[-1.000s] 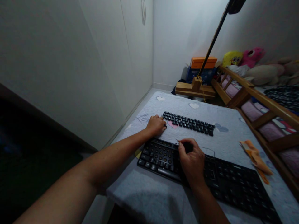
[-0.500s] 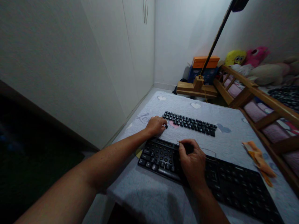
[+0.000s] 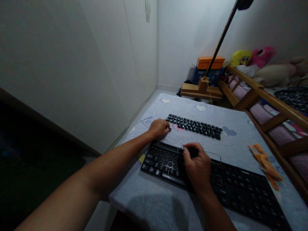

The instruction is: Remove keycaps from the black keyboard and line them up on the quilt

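Note:
My left hand (image 3: 158,128) is pinched on a small black keycap (image 3: 169,129) at the near left of several rows of loose black keycaps (image 3: 194,124) on the cloth. A thin wire keycap puller (image 3: 220,158) is in my right hand (image 3: 197,165), thumb against bent fingers; its small tips (image 3: 182,145) stick out past the thumb. That hand is over a black keyboard (image 3: 247,195), hiding part of its middle. On the keyboard's left part, the upper rows show bare round key seats, while the spacebar (image 3: 169,178) and the keys around it are in place.
A patterned light cloth (image 3: 149,189) covers the table. An orange cloth piece (image 3: 264,162) lies at the right. Beside the table are a white cabinet (image 3: 115,64) on the left and a wooden bed rail (image 3: 271,106) on the right. A wooden stand (image 3: 202,89) is beyond the far edge.
The view has shifted very slightly. My left fingers look a little lower over the keycap. My right hand stays over the keyboard with the wire puller.

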Tool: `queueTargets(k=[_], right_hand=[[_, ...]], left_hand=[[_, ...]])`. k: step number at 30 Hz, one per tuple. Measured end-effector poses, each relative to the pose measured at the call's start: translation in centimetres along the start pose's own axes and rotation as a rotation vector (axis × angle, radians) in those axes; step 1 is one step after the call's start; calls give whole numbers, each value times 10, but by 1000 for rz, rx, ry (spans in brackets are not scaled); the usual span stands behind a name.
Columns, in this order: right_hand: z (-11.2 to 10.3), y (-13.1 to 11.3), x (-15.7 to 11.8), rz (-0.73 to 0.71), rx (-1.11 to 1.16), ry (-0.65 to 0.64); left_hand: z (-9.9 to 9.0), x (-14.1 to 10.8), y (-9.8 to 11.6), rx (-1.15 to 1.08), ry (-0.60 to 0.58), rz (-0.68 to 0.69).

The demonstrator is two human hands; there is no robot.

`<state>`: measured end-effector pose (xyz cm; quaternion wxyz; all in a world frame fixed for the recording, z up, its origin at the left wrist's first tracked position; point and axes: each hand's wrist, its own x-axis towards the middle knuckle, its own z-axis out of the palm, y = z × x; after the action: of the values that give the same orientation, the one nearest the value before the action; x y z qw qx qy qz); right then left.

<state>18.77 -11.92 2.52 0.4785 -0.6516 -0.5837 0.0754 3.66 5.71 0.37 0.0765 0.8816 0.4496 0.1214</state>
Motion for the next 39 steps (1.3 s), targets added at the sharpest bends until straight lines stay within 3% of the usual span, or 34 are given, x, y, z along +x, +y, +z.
queueTargets(k=[9,22,39], right_hand=[[1,2,0,17,-5,3],[0,1,0,-1,-9,6],[0,-1,1,4,-5,32]], left_hand=[[2,3,-3,-69,-24,15],[9,36,23,-32,60,-69],[11,35,26,-32,21,-144]])
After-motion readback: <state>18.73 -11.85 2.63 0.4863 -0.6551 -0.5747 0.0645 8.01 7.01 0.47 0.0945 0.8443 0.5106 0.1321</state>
